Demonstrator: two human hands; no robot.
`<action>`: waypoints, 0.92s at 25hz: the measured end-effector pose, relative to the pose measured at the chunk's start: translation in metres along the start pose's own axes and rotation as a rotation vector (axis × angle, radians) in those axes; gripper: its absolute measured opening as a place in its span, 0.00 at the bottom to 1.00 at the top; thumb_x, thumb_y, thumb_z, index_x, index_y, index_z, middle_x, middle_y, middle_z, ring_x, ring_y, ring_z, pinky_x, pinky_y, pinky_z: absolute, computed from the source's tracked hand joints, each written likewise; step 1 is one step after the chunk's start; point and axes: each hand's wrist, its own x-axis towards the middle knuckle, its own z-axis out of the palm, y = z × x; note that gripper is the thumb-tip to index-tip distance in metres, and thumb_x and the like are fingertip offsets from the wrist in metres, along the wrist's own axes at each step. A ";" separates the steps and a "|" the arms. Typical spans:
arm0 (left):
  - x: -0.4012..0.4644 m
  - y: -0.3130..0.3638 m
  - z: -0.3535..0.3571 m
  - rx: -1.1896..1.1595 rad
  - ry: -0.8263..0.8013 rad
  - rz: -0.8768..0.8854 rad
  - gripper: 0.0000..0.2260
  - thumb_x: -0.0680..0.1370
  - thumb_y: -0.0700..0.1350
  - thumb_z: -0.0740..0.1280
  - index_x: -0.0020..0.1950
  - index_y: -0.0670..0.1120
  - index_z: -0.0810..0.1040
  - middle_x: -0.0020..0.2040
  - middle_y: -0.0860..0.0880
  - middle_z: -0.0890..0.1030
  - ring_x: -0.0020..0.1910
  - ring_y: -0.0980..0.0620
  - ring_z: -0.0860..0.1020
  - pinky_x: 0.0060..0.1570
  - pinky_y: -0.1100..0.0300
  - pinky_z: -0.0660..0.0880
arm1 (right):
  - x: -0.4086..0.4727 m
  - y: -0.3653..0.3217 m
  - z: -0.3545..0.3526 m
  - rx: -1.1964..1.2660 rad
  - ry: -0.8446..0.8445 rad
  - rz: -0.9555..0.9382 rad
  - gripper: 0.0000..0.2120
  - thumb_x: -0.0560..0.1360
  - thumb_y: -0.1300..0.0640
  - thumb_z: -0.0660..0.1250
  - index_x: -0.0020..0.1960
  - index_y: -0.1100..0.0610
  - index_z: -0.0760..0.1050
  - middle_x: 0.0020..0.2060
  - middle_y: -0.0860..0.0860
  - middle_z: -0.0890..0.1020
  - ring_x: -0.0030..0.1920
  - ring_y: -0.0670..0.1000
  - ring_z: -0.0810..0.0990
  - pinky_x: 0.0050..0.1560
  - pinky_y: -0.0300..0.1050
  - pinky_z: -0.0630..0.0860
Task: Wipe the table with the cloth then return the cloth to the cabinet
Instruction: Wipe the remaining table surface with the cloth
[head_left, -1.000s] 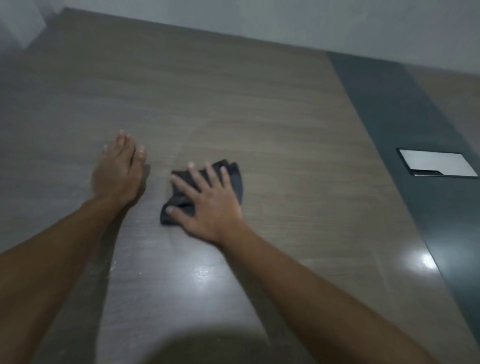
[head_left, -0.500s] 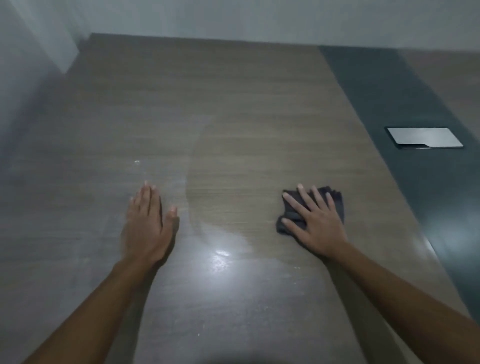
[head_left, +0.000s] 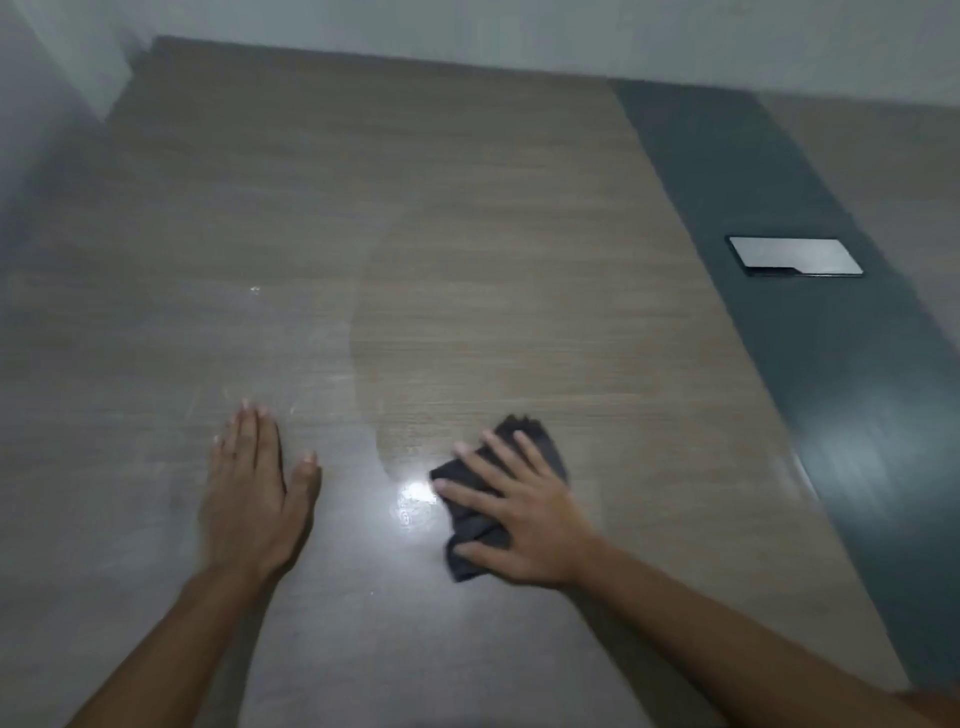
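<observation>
Fingers (head_left: 470, 457) of right hand (head_left: 524, 525) spread flat on (seemingly crumpled) cloth (head_left: 540, 441), left hand (head_left: 249, 499) flat.

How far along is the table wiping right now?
Partly done: the table shows a cleaner brown patch right of centre, while the left side looks hazy and streaked. In hand: the right hand presses the cloth flat on the table; the left hand rests flat beside it. Left: wiping the hazy area, then returning the cloth to the cabinet, which is not in view.
</observation>
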 end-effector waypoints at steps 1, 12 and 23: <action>-0.003 0.000 0.001 0.005 -0.009 0.002 0.39 0.79 0.65 0.39 0.80 0.38 0.52 0.81 0.42 0.48 0.81 0.47 0.47 0.78 0.56 0.38 | -0.014 0.028 -0.004 -0.028 -0.009 0.049 0.32 0.78 0.29 0.59 0.79 0.39 0.63 0.81 0.49 0.62 0.81 0.58 0.59 0.79 0.63 0.53; -0.015 0.004 0.011 0.019 0.085 0.002 0.37 0.81 0.62 0.40 0.80 0.36 0.54 0.81 0.39 0.51 0.80 0.44 0.50 0.77 0.56 0.39 | 0.088 -0.025 0.018 0.004 0.020 0.144 0.32 0.77 0.29 0.59 0.79 0.39 0.64 0.80 0.51 0.63 0.81 0.62 0.56 0.80 0.65 0.45; -0.081 0.017 0.017 0.044 0.086 -0.110 0.38 0.80 0.63 0.40 0.80 0.37 0.51 0.81 0.41 0.48 0.81 0.46 0.47 0.78 0.53 0.40 | -0.035 0.094 -0.016 -0.079 -0.013 0.188 0.32 0.78 0.27 0.50 0.79 0.37 0.62 0.80 0.50 0.64 0.80 0.60 0.61 0.79 0.65 0.53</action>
